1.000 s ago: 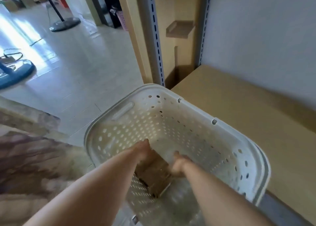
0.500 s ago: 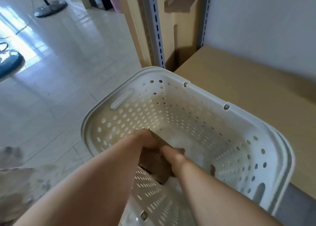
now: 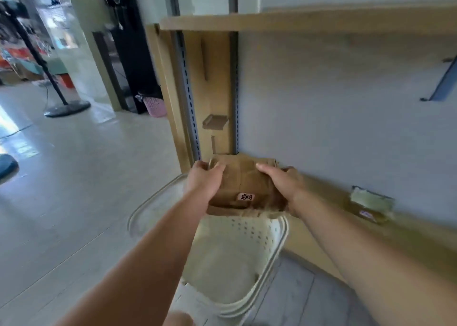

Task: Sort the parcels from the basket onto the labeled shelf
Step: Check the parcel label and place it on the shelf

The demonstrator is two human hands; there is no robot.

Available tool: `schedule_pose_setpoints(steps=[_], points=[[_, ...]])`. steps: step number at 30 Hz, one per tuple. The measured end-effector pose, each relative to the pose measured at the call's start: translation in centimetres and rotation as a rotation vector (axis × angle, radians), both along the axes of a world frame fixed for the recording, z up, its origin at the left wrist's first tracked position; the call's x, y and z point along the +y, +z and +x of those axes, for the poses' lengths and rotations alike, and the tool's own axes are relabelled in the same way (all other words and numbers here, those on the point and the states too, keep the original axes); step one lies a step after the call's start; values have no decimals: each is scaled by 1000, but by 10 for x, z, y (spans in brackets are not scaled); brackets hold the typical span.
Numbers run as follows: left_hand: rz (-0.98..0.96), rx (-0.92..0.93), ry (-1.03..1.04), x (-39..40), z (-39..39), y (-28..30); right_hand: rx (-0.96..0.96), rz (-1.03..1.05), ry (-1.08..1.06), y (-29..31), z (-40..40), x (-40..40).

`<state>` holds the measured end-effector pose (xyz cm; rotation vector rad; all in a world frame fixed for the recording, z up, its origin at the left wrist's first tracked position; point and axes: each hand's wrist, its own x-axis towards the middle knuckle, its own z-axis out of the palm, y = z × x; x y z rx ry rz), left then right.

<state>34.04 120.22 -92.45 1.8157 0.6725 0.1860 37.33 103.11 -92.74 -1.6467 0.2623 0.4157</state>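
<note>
Head view: the whole picture is smeared by motion, so fine detail is poor. The small pink label (image 3: 246, 197) on the near face of the brown cardboard parcel (image 3: 243, 182) carries dark marks that cannot be read. The parcel's two ends are hidden under the hands, and its far edge blends into the tan shelf board (image 3: 321, 189) behind it. The near part of the white perforated plastic basket (image 3: 279, 229) is covered by the forearms and cut off at the bottom edge.

The parcel is held above the basket's far rim, just in front of the lower shelf board's left end. The left hand (image 3: 204, 185) has its grip curled over the parcel's left end; the right hand (image 3: 282, 182) grasps the right end, thumb on top. Farther right on the board lies a pale greenish packet (image 3: 371, 201), well apart from the parcel. An upper tan board (image 3: 296, 20) spans above. Pale tiled floor (image 3: 74, 177) lies open to the left.
</note>
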Motion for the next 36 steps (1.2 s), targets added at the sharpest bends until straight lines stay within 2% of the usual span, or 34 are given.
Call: schedule_pose_setpoints(steps=[4,7,12,15,19,23,27,30,33,36], points=[[-206,-215,-42,-85,-12,25,-236,-64,-150,49,-17,-84],[-286,-317,-150,-145,-13,31,-288,-36,-289,49,-32,-147],[-307,-357,-366,-243,1,37,-355,57,-612,40,-53,-234],[-378,-419,-474,-288,5,45,-495,-11,-698,58,-64,-281],[-439,-331,-839,-329,3,44,-635,-89,-780,70,-93,-330],[-403,-375,-944,-345,-11,40,-621,-55,-753,57,-120,-354],[-301,-462,-941,-335,-14,39,-417,-80,-521,54,-132,-366],[-256,-522,-802,-325,-10,38,-307,-17,-361,56,-130,-366],[-441,-464,-599,-319,-6,41,-353,69,-378,52,-121,-349],[-631,-222,-694,-320,-8,38,-416,91,-433,51,-112,-330]])
